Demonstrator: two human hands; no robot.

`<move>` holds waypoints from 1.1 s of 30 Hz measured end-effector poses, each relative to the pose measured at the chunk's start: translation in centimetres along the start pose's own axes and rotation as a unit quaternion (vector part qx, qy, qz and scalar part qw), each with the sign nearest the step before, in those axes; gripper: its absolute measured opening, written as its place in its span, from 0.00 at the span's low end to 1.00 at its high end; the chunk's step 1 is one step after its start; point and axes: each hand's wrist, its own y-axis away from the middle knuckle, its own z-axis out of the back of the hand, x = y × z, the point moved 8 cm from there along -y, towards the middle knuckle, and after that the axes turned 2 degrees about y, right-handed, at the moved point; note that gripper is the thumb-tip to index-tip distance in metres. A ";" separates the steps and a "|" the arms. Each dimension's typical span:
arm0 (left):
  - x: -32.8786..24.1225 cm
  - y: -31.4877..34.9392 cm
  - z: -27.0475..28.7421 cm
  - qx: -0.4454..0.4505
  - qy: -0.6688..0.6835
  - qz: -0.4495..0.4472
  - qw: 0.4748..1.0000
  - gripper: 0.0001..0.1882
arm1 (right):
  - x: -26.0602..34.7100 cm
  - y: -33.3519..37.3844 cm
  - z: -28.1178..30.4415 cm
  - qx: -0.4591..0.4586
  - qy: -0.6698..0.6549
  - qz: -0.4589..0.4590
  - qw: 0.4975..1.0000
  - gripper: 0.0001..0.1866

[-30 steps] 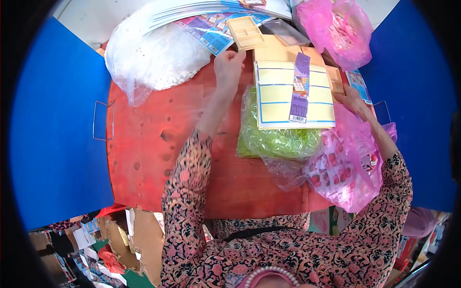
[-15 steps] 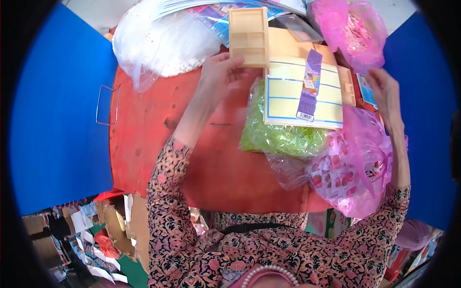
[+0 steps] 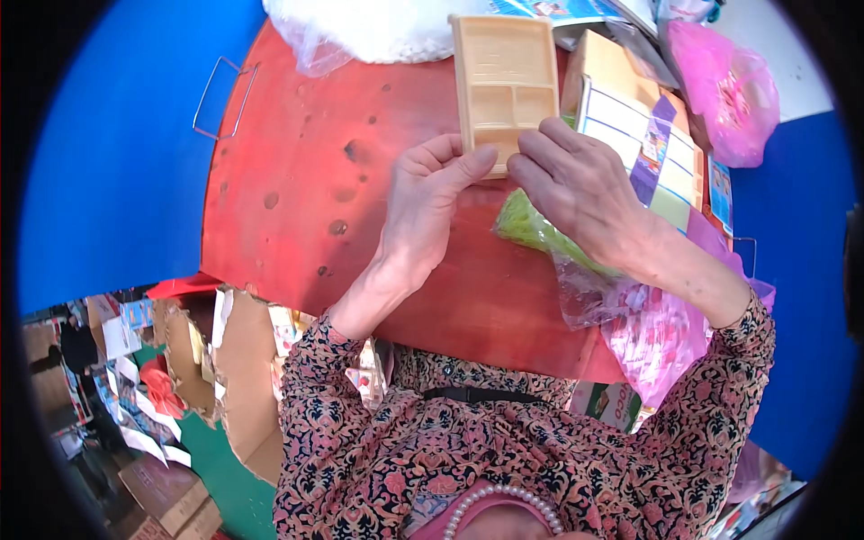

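A beige plastic compartment tray [image 3: 507, 65] is held tilted up above the red tabletop. My left hand [image 3: 427, 200] grips its lower left edge, with the thumb pressed on the front rim. Over the tray's lower right corner, my right hand [image 3: 589, 193] has its fingers bent and pinched together. What those fingertips hold, if anything, is hidden. One wide compartment fills the tray's top part, with smaller ones below it; no contents show in the upper compartments.
A stack of pale yellow cards [image 3: 615, 112] bears a purple printed strip [image 3: 654, 148]. Green shredded filler [image 3: 531, 223] in clear plastic lies partly under my right arm. Pink bags [image 3: 724, 94] stand at the right, a white-filled bag [image 3: 378, 31] at the back. Blue panels [image 3: 117, 162] flank the red table [image 3: 297, 207].
My right hand has moved from beside the pink bag at the far right to the tray's lower corner. The left hand has brought the tray nearer. The view has shifted.
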 end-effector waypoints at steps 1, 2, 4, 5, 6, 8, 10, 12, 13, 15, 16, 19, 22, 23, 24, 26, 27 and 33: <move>-0.6 0.2 0.2 -0.002 -0.023 -0.024 0.999 0.13 | 0.1 -0.3 0.0 -0.010 -0.018 -0.002 1.000 0.09; -0.8 0.4 0.6 -0.008 -0.019 -0.024 0.999 0.13 | 0.1 -0.6 -0.2 -0.006 -0.022 0.003 1.000 0.09; -0.7 0.7 1.0 0.009 0.013 -0.002 1.000 0.15 | -0.3 -1.1 -0.8 0.024 -0.073 -0.003 0.997 0.09; -0.6 0.8 1.6 0.003 0.017 0.000 1.000 0.15 | -0.3 -1.4 -1.1 0.029 -0.078 -0.001 0.997 0.09; -0.4 0.7 1.8 0.011 0.040 0.012 0.999 0.16 | -0.4 -1.6 -1.3 0.033 -0.127 -0.003 0.991 0.08; 0.0 0.8 2.2 0.017 0.067 0.027 0.997 0.17 | -0.5 -2.0 -1.4 0.042 -0.178 -0.005 0.983 0.08; 0.1 1.1 2.2 0.021 0.091 0.028 0.995 0.18 | -0.8 -2.2 -1.7 0.080 -0.228 -0.028 0.970 0.07; -0.2 1.6 2.2 0.008 0.104 0.032 0.994 0.18 | -1.5 -2.1 -2.3 0.101 -0.279 -0.081 0.952 0.06; -0.3 1.7 2.2 -0.001 0.114 0.032 0.993 0.18 | -2.2 -1.8 -2.9 0.116 -0.323 -0.132 0.930 0.04; -0.6 2.1 1.8 0.013 0.115 0.027 0.993 0.17 | -2.8 -1.5 -3.2 0.117 -0.374 -0.168 0.904 0.04; -0.9 2.4 1.6 0.027 0.114 0.021 0.993 0.16 | -3.2 -1.3 -3.5 0.115 -0.424 -0.203 0.875 0.04; -1.3 2.8 2.0 0.006 0.094 0.003 0.996 0.12 | -3.2 -1.0 -3.6 0.115 -0.480 -0.239 0.836 0.04; -1.9 3.3 2.2 0.003 0.070 -0.037 0.997 0.10 | -2.9 -0.7 -3.8 0.120 -0.505 -0.242 0.820 0.04; -2.0 3.5 2.2 0.002 0.070 -0.037 0.997 0.10 | -2.7 -0.7 -3.7 0.122 -0.506 -0.231 0.822 0.04; -2.1 3.6 2.3 -0.002 0.043 -0.037 0.998 0.09 | -2.5 -0.7 -3.6 0.123 -0.507 -0.229 0.822 0.04; -2.2 3.7 2.2 -0.004 0.017 -0.035 0.999 0.07 | -2.0 -0.8 -3.2 0.132 -0.478 -0.202 0.844 0.05; -2.7 3.8 2.2 -0.012 -0.021 -0.059 0.998 0.06 | -1.9 -0.7 -3.2 0.133 -0.478 -0.203 0.844 0.05; -4.5 4.4 1.7 -0.003 -0.160 -0.175 0.971 0.05 | -1.2 -0.9 -3.1 0.127 -0.459 -0.180 0.861 0.05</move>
